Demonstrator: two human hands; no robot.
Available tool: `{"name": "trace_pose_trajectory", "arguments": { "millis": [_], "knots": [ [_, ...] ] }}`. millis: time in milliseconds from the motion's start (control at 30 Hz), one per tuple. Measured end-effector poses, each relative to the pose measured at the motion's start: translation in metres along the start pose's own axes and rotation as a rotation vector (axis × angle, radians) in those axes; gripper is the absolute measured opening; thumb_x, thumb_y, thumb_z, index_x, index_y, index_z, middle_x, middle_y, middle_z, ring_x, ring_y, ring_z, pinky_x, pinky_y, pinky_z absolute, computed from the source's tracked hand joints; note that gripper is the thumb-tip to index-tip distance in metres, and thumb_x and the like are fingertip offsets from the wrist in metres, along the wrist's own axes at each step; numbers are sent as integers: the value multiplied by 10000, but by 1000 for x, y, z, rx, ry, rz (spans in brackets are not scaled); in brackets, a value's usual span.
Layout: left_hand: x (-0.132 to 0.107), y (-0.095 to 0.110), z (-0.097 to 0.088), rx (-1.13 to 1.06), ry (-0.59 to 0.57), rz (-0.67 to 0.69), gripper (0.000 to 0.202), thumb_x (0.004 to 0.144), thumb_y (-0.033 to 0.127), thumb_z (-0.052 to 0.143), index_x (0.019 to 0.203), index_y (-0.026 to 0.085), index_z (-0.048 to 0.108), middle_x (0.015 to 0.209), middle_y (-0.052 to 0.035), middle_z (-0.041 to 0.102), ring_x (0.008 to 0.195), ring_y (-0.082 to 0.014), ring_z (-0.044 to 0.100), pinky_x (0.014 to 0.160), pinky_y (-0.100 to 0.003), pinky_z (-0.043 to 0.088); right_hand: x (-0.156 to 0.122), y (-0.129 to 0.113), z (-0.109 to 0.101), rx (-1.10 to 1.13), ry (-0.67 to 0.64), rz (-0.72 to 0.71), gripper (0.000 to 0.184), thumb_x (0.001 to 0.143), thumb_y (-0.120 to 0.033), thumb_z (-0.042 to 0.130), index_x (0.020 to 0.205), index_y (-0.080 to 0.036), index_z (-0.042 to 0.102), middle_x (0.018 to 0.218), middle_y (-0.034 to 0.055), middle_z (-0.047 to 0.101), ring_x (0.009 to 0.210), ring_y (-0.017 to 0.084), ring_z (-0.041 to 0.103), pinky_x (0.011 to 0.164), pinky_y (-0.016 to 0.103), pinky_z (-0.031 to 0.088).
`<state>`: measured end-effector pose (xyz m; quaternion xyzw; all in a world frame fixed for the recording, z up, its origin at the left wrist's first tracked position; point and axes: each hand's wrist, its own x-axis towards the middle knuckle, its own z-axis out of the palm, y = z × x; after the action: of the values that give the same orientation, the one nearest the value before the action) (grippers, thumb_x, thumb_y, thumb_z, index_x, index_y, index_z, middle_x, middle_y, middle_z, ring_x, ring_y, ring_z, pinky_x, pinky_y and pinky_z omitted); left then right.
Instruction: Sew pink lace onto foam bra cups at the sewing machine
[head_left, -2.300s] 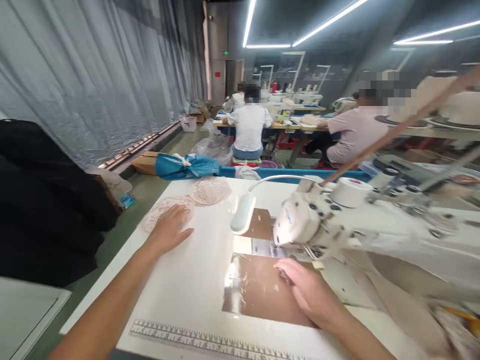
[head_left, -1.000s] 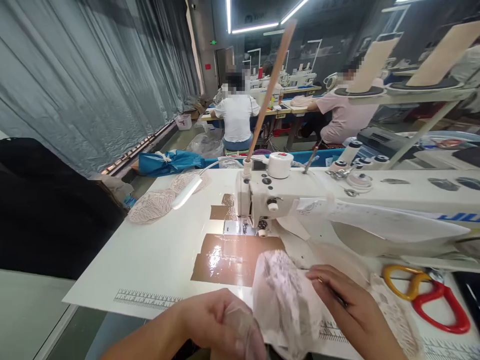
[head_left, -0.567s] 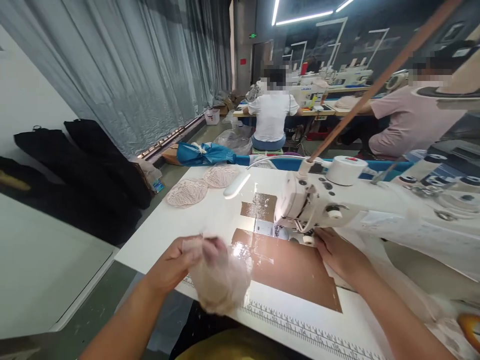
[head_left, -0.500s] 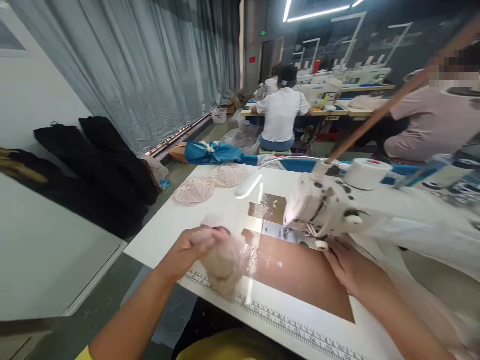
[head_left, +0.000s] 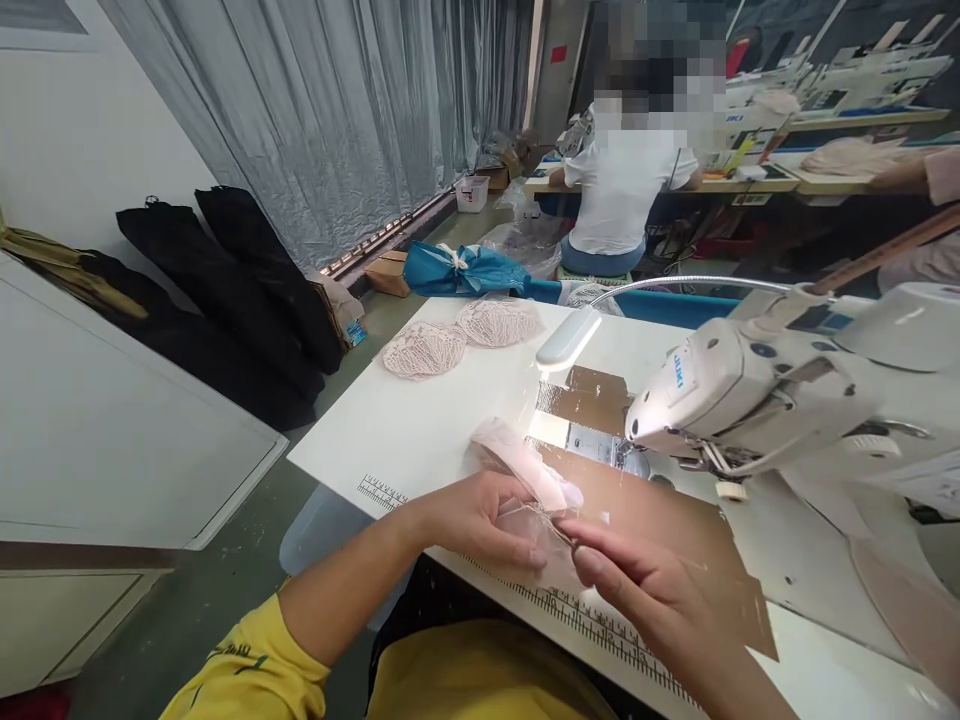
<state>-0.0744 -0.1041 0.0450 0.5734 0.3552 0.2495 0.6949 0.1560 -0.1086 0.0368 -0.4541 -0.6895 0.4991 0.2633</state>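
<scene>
- Left hand (head_left: 487,525) and right hand (head_left: 645,590): close together, both gripping the pale cloth (head_left: 517,462).
- Pale cloth: held over the front of the surface (head_left: 397,428), near the sewing machine (head_left: 720,375).
- Lace pieces (head_left: 424,350): at the surface's far left.

Only clean read was "JUKI", blue letters on the near sewing machine (head_left: 810,390). A sewing machine in the background (head_left: 739,125) also showed blue letters, ending in "KI"; the start was unclear. Ruler (head_left: 585,615) along the near edge of the bench (head_left: 420,430) had ticks and numbers, digits too small to call. Dark lettering on the yellow sleeve (head_left: 255,665) and red marking on the white tub (head_left: 472,194) were illegible.
</scene>
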Motion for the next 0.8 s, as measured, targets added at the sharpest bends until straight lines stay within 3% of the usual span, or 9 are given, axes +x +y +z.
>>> {"name": "trace_pose_trajectory", "arguments": {
  "millis": [133,233,367,433,500,600,667,733,800],
  "knots": [
    [2,-1,3,64,-50,54,416,762,372,705,1084,118,639,873,-50,652,764,-167,603,695,-251,477,7,-6,10,57,-6,-15,363,819,-529,562,869,-225,754,760,46,716,767,228,669,721,337,554],
    [3,1,6,114,-45,90,470,764,348,704,1180,146,617,1039,-76,658,935,-212,612,812,-291,481,3,-6,11,15,3,-14,395,847,-527,512,851,-211,748,607,7,635,601,178,611,591,285,519],
    [2,3,8,136,-8,56,656,755,322,716,1356,190,488,1198,-78,618,1077,-228,575,888,-315,469,-10,19,-11,-218,103,-53,366,859,-507,500,986,-261,740,872,41,735,774,216,680,695,303,538],
    [-1,3,9,146,1,-1,614,770,346,704,1330,176,518,1048,-56,668,949,-193,616,801,-277,490,-19,43,-32,-499,172,-106,374,845,-515,513,1068,-293,713,1019,53,727,911,264,673,758,355,538],
    [-2,2,11,151,-4,-31,538,798,393,673,1266,147,573,891,-38,679,814,-159,627,716,-245,489,-27,65,-51,-781,356,-85,451,854,-558,435,1044,-261,716,1019,95,711,897,317,659,718,439,534],
    [2,2,23,190,-6,37,488,837,441,617,1199,114,612,814,-46,677,753,-147,622,688,-242,481,-39,75,-61,-819,473,-130,465,839,-581,440,983,-233,711,1137,132,650,996,346,618,808,490,508],
    [10,4,34,244,2,142,437,848,413,609,1169,117,627,850,-56,684,778,-146,622,720,-240,479,-42,62,-50,-598,359,-143,396,825,-510,552,1138,-281,635,1274,76,592,1106,297,586,870,410,505],
    [22,8,43,310,48,271,369,870,360,586,1152,126,631,908,-67,686,796,-140,622,734,-234,479,-38,41,-30,-336,123,-211,512,789,-490,616,1242,-259,554,1269,81,600,1132,281,576,910,372,490],
    [36,11,42,446,178,427,311,895,314,539,1117,119,634,911,-79,683,781,-142,618,720,-245,486,-30,23,-11,-183,-30,-93,419,793,-466,628,1127,-213,605,1090,76,670,989,257,629,825,337,515]
  ]
}}
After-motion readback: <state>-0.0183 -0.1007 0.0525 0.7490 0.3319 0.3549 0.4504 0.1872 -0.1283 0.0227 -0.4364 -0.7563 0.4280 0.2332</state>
